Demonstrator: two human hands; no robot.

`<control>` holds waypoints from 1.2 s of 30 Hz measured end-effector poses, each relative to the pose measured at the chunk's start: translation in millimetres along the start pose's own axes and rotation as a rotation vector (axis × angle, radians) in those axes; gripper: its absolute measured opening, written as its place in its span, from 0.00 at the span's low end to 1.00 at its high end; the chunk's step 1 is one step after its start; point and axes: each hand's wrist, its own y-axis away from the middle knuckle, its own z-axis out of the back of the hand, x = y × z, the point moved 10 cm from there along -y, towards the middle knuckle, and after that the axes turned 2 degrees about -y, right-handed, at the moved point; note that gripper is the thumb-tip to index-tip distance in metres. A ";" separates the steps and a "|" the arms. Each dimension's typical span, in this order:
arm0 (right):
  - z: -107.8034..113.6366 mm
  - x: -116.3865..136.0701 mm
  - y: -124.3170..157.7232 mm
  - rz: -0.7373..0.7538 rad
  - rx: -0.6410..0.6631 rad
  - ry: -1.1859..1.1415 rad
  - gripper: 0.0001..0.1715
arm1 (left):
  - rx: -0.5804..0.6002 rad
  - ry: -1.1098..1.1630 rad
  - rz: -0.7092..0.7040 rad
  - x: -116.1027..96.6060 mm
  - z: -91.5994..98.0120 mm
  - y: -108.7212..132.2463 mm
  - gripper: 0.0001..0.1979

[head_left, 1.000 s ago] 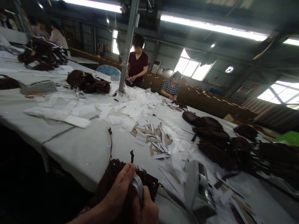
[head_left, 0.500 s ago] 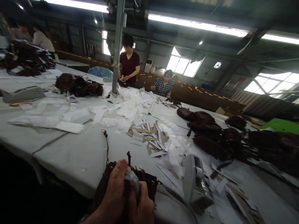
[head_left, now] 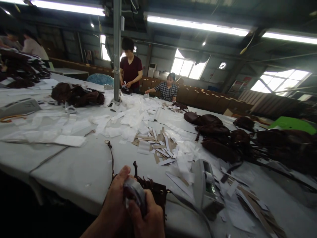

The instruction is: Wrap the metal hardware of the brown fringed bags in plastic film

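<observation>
A grey, shiny roll of tape (head_left: pixel 136 193) stands on edge between my hands, low in the view. My right hand (head_left: pixel 150 215) is closed around its right side, thumb pressed near the core. On the left side, my left hand (head_left: pixel 115 198) is closed against the roll, thumb pointing up; whatever its fingers grip is hidden. Right behind and under the hands lies a dark brown bag (head_left: pixel 158 195) with fringe and metal eyelets. Its thin strap (head_left: pixel 110 153) with a metal clasp stretches away over the white table (head_left: pixel 91 168).
A grey tape dispenser (head_left: pixel 206 188) stands to the right. Beyond the hands lies a pile of card strips (head_left: pixel 160 145), with white paper sheets (head_left: pixel 131 112) further back. Brown bags (head_left: pixel 218 135) are heaped at right. A metal post (head_left: pixel 117 59) rises from the table. Co-workers (head_left: pixel 131 71) are across it.
The tape roll has come up and turned, so more of it shows between my hands. My view has shifted slightly to the right. A seated co-worker has stretched an arm out to the left.
</observation>
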 end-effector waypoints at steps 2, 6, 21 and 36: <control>-1.6 -8.4 3.1 0.034 0.002 0.055 0.22 | 0.039 -0.089 -0.047 -3.1 2.5 -2.4 0.25; -5.2 -4.0 3.3 0.272 0.120 0.279 0.21 | 0.394 -0.692 -0.211 -26.6 -25.9 14.7 0.23; 15.3 -11.3 -3.5 0.139 0.008 0.227 0.18 | 0.131 -0.250 -0.100 -0.8 -5.1 10.0 0.20; 21.9 -7.2 -0.6 -0.120 0.223 0.289 0.13 | 0.319 -0.789 -0.169 -21.9 -28.9 23.6 0.22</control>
